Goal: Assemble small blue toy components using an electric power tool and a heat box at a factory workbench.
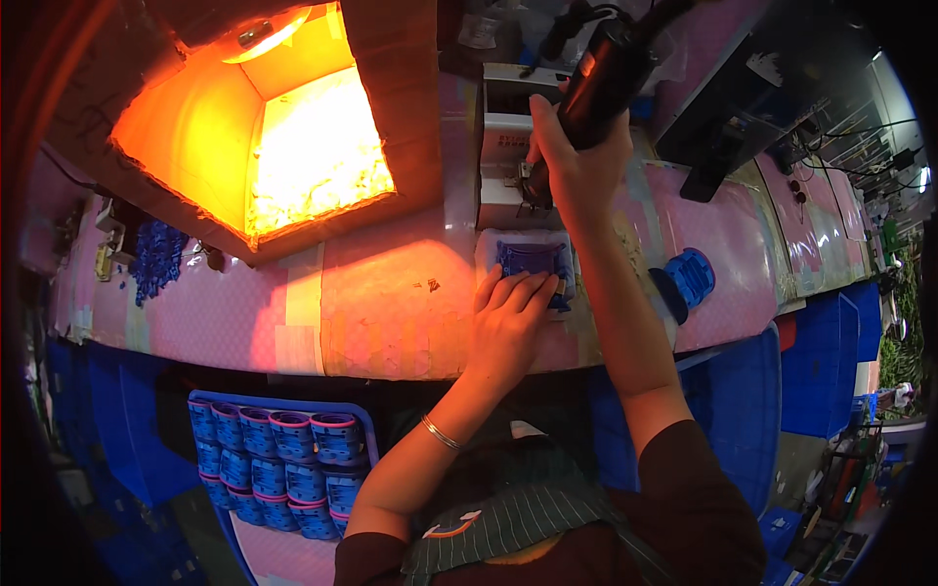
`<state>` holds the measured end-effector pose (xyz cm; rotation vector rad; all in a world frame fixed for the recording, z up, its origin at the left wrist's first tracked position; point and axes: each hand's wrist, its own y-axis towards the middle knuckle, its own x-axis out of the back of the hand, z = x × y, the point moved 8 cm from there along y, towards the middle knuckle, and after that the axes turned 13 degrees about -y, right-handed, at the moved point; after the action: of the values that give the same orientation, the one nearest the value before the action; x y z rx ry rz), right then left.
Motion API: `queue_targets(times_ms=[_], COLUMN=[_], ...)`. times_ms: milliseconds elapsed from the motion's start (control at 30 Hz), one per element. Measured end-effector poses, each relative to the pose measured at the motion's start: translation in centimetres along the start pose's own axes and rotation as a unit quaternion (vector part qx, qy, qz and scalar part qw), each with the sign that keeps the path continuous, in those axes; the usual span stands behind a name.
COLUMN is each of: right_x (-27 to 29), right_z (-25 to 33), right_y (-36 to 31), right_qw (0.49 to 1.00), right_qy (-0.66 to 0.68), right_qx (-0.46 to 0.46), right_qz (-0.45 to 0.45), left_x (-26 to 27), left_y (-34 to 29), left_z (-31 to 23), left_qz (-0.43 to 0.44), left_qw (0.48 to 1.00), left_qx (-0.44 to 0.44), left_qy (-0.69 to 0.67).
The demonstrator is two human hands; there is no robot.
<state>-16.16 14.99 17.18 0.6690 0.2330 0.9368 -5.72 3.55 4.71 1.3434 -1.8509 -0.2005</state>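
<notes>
My right hand [596, 166] is closed around a black electric screwdriver [604, 86], held upright with its lower end near a white box. Below it on the bench, a dark blue plastic part [532, 258] lies in a pale, shallow tray [486, 252]. My left hand [513, 311] grips the near side of this part, its fingers bent over the edge and hiding some of it. To the right of my right forearm, a blue ribbed round piece [692, 277] lies on its side on the bench.
A cardboard box [415, 117] glowing with bright orange light stands at the left. Small blue parts [156, 259] are heaped beyond it. Below the bench edge, a blue crate [369, 430] holds several blue cylinders [293, 437]. A dark panel [743, 98] stands at the far right.
</notes>
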Motion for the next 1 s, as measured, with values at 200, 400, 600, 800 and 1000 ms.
queue_targets(times_ms=[200, 400, 600, 800, 1000], right_x=[-0.3, -2.2, -2.4, -2.9, -2.7], right_z=[1.0, 0.4, -1.5, -1.1, -0.5], right_y=[-2.4, -4.1, -5.4, -6.1, -6.9], right_qw=[0.987, 0.978, 0.99, 0.987, 0.994], right_qy=[0.084, 0.111, 0.054, 0.076, 0.019], right_qx=[-0.122, -0.155, -0.094, -0.069, -0.028], right_qz=[0.056, 0.09, 0.093, 0.125, 0.103], left_x=[0.1, -0.1, -0.2, 0.0, 0.1], left_y=[0.0, -0.3, -0.2, -0.2, -0.1], left_z=[0.0, 0.2, 0.4, 0.2, 0.2], left_qz=[-0.003, -0.011, -0.003, -0.016, -0.015], left_qw=[1.0, 1.0, 1.0, 1.0, 1.0], left_qx=[0.002, 0.004, -0.001, 0.005, 0.013], left_qy=[-0.005, -0.01, -0.009, -0.006, -0.021])
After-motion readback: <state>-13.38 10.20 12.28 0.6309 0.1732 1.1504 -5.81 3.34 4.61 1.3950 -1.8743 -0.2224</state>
